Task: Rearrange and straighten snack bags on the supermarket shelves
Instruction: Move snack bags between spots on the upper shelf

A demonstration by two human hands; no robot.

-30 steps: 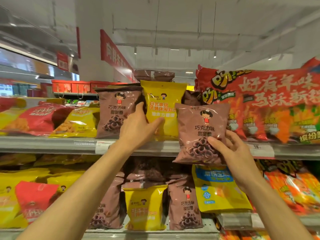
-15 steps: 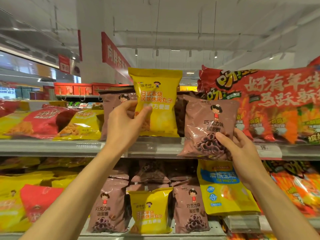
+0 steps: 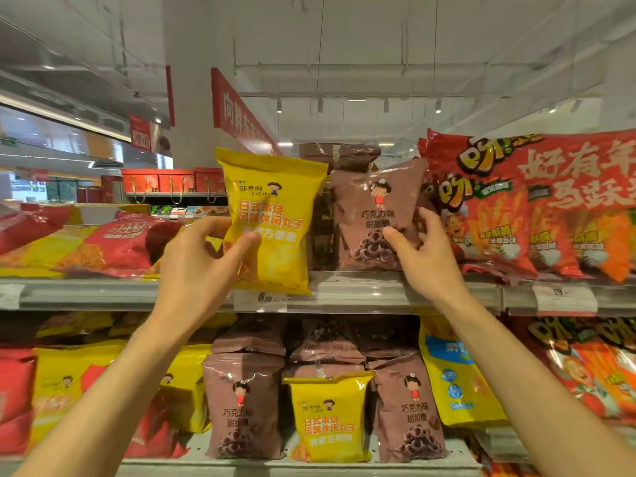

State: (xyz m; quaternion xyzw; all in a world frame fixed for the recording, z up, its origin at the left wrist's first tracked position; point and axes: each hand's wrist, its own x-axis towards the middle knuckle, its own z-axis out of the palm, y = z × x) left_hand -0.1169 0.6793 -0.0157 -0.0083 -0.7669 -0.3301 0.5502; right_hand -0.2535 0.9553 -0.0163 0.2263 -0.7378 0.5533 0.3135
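Left hand (image 3: 203, 266) fingers pinch yellow bag (image 3: 272, 218) upright; right hand (image 3: 426, 259) grips brown bag (image 3: 371, 215) upright.

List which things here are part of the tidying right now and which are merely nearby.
In the job:
- yellow bag, held by the left hand
- brown bag, held by the right hand
- top shelf

Merely nearby:
- big red bags
- price tag
- lower shelf bags

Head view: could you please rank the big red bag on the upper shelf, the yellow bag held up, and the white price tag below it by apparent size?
1. Big red bag
2. Yellow bag, though it is nearer the camera
3. Price tag
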